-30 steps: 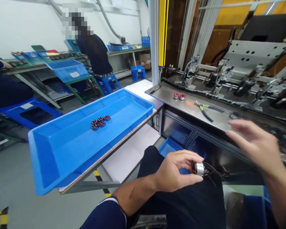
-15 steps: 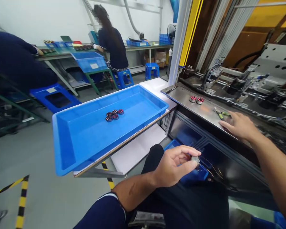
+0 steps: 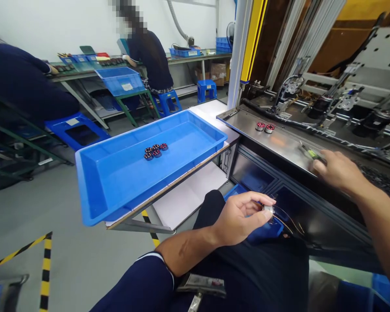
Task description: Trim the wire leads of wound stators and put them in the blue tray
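Observation:
My left hand is closed above my lap, with thumb and fingertips pinching a small silver motor part. Thin copper-coloured wires trail from the part to the right. My right hand is curled round the handles of a pair of green-and-black pliers at the front of the metal machine table. The jaws point away to the left and look slightly blurred. Two red-and-silver round motors stand on that table, left of the pliers.
A large blue tray on a stand at my left contains several red-and-black motors. Machine fixtures fill the right back, behind a yellow post. Two co-workers sit at a bench further off. A blue bin lies below my left hand.
My right hand has closed round the pliers' handles, and the pliers have turned and shifted slightly right. My left hand still pinches the motor part. The camera view has shifted a little.

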`<state>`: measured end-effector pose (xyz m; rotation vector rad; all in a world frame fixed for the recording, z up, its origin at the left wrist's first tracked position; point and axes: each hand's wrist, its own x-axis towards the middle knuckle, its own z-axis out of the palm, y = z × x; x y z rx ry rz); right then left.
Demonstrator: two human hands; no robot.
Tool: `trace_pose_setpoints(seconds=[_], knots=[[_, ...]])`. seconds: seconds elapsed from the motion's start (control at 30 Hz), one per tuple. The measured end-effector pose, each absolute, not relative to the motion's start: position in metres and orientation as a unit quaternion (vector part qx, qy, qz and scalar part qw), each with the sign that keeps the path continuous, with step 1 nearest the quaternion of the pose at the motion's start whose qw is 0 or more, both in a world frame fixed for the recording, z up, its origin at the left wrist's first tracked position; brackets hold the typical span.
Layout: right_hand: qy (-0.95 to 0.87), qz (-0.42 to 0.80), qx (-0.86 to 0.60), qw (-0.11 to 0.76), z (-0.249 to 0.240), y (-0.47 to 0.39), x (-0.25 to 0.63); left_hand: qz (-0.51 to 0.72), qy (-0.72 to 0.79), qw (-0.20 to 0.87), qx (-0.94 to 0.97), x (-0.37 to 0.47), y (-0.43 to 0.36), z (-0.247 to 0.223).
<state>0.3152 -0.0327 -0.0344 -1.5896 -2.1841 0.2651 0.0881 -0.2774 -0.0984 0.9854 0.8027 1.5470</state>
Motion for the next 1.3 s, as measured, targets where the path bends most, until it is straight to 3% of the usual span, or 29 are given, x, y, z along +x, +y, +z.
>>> trace_pose_setpoints(seconds=[0.13,0.23,0.37,0.47,0.53,0.77,1.0,1.3], knots=[[-0.705,0.232,-0.572,0.349,-0.038,-0.079,0.333,0.608,0.362,0.574,0.413,0.092,-0.279,-0.095],[-0.649,0.344,-0.532,0.422,-0.066,-0.146,0.346,0.570,0.361,0.610,0.415,0.096,-0.279,-0.094],[-0.576,0.536,-0.419,0.452,-0.121,-0.262,0.348,0.550,0.334,0.645,0.413,0.105,-0.277,-0.096],[-0.559,0.584,-0.386,0.445,-0.149,-0.328,0.343,0.543,0.314,0.658,0.416,0.113,-0.275,-0.097],[-0.600,0.551,-0.383,0.436,-0.156,-0.352,0.341,0.533,0.312,0.669,0.414,0.117,-0.274,-0.096],[-0.739,0.262,-0.443,0.435,-0.142,-0.345,0.335,0.522,0.311,0.676,0.418,0.120,-0.278,-0.095],[-0.809,0.236,-0.368,0.394,-0.139,-0.326,0.333,0.514,0.325,0.671,0.424,0.114,-0.286,-0.097],[-0.813,0.226,-0.356,0.402,-0.136,-0.326,0.334,0.501,0.334,0.677,0.422,0.114,-0.285,-0.095]])
